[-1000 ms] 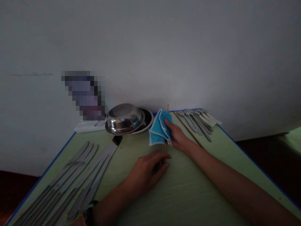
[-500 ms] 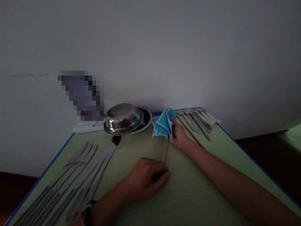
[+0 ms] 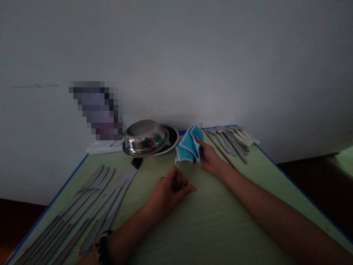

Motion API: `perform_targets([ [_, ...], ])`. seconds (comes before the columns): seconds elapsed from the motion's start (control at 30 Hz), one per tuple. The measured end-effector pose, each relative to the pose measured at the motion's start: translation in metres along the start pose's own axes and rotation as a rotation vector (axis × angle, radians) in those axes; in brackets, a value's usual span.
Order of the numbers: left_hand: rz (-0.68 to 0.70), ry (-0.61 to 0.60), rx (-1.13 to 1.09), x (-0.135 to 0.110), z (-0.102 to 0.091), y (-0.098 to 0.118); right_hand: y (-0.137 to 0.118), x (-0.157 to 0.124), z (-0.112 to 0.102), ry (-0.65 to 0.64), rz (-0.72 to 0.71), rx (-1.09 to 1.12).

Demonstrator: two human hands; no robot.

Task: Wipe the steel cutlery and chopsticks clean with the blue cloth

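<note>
A folded blue cloth (image 3: 189,145) with white edging is gripped by my right hand (image 3: 208,156) above the middle of the table. A thin wooden stick, like a chopstick (image 3: 191,173), runs down out of the cloth. Its lower end is pinched in my left hand (image 3: 171,189), between thumb and fingers. The stick's upper part is hidden inside the cloth. Just right of my right hand, a second chopstick (image 3: 220,149) lies slanting on the table.
Several spoons (image 3: 227,141) lie at the back right. An upturned steel bowl (image 3: 145,138) rests on another dish (image 3: 173,138) against the wall. Several long table knives (image 3: 82,206) line the left side. A blurred-out panel (image 3: 97,110) leans on the wall behind a white object (image 3: 103,146).
My left hand has moved up toward the cloth, and its fingers now show pinching the stick. The cloth and right hand have shifted slightly left.
</note>
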State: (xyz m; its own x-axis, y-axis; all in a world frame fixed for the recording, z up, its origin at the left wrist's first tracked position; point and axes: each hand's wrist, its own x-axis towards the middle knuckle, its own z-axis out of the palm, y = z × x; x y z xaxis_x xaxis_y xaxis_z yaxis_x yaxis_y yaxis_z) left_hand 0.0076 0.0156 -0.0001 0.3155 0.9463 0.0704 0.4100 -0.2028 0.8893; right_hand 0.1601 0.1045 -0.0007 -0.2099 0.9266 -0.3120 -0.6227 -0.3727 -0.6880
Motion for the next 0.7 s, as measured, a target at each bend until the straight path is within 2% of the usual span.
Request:
perform_targets([
  [0.1, -0.019, 0.045, 0.067, 0.002, -0.001, 0.002, 0.003, 0.001, -0.004, -0.065, -0.024, -0.04],
  [0.27, -0.065, 0.001, 0.138, 0.001, -0.002, 0.007, 0.005, 0.002, -0.007, -0.122, -0.007, -0.052],
  [0.4, -0.033, -0.055, 0.204, 0.002, -0.003, 0.007, 0.004, -0.003, -0.006, -0.198, -0.048, -0.069],
  [0.5, -0.007, -0.044, 0.223, 0.001, -0.005, 0.007, 0.003, -0.009, -0.006, -0.306, -0.093, -0.132],
  [0.6, -0.003, -0.011, 0.208, 0.001, -0.005, 0.006, 0.003, -0.012, -0.006, -0.411, -0.048, -0.227],
  [0.7, 0.019, 0.011, 0.204, 0.002, -0.004, 0.005, 0.003, -0.012, -0.007, -0.44, -0.003, -0.256],
])
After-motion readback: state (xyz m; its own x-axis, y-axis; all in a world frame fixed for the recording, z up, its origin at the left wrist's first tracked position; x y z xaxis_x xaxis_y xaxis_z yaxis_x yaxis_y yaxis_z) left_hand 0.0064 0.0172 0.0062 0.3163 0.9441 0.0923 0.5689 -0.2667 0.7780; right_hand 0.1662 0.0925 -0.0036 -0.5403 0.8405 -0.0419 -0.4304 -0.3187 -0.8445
